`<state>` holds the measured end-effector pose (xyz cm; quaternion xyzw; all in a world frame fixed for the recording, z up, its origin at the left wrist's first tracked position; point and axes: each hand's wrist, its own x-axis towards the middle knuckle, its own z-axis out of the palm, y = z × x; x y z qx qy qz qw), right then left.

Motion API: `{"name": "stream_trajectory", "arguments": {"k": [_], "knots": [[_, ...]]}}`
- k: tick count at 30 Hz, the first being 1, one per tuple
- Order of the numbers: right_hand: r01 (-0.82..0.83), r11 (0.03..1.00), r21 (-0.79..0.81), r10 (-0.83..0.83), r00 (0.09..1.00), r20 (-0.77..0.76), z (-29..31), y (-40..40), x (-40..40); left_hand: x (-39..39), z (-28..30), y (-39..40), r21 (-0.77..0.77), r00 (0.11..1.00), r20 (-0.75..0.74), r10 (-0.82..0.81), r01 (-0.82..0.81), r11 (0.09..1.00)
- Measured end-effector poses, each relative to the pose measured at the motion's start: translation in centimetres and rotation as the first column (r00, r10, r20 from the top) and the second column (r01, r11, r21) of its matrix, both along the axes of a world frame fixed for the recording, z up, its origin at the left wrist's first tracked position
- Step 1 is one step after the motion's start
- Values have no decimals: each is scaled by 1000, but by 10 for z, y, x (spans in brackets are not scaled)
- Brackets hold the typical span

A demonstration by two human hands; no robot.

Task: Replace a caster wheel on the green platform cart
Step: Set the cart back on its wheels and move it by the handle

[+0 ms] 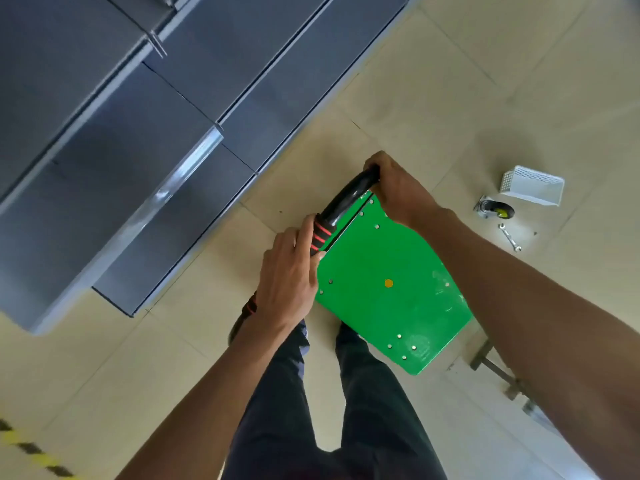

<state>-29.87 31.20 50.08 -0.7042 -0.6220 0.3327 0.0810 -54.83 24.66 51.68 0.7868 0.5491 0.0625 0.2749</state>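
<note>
Tiled floor (pixel 433 98); green cart (pixel 391 289) long axis upper-left to lower-right; left hand (pixel 287 282), right hand (pixel 394 188) grip handle (pixel 346 199).

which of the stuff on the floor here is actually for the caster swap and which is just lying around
For the job:
- green platform cart, its black handle gripped by the left hand and right hand
- loose caster wheel with yellow hub
- small silver wrench

Just there, or use unclear:
- white perforated plastic basket
- grey metal cabinets
- yellow-black floor tape
</note>
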Motion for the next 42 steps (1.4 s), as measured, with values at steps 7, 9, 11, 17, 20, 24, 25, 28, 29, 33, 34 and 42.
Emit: {"name": "stream_trajectory", "arguments": {"k": [7,9,11,17,20,24,25,28,29,33,34,42], "knots": [[82,997,-8,-82,997,-6,-12,30,1,15,-1,28,6,997,75,27,-28,1000],[122,992,-13,-122,992,8,-15,34,8,24,-2,37,13,997,73,-11,10,1000],[162,987,-18,-162,987,19,-17,38,14,34,-4,46,7,996,72,-46,45,999],[324,946,-11,-324,946,0,-18,42,18,60,-10,57,-23,992,90,-86,88,996],[378,926,-3,-378,925,-19,-18,38,19,62,-12,58,-12,987,100,-129,131,991],[439,899,3,-438,898,-48,-13,29,14,62,-15,61,-42,982,121,-144,150,988],[452,892,3,-451,890,-61,-10,25,13,62,-15,59,-51,982,120,-143,150,987],[490,871,23,-485,867,-117,-4,8,8,62,-13,52,-76,981,126,-150,160,984],[503,864,33,-495,858,-138,-1,2,8,60,-12,50,-84,980,124,-153,164,983],[545,838,33,-524,821,-226,10,-30,2,44,-3,37,-96,985,82,-153,160,982],[554,832,28,-529,807,-261,14,-41,1,39,-1,31,-93,987,59,-148,153,984],[636,766,-94,-621,694,-364,44,-139,-12,-5,14,-7,-126,988,-116,-105,90,988]]}}
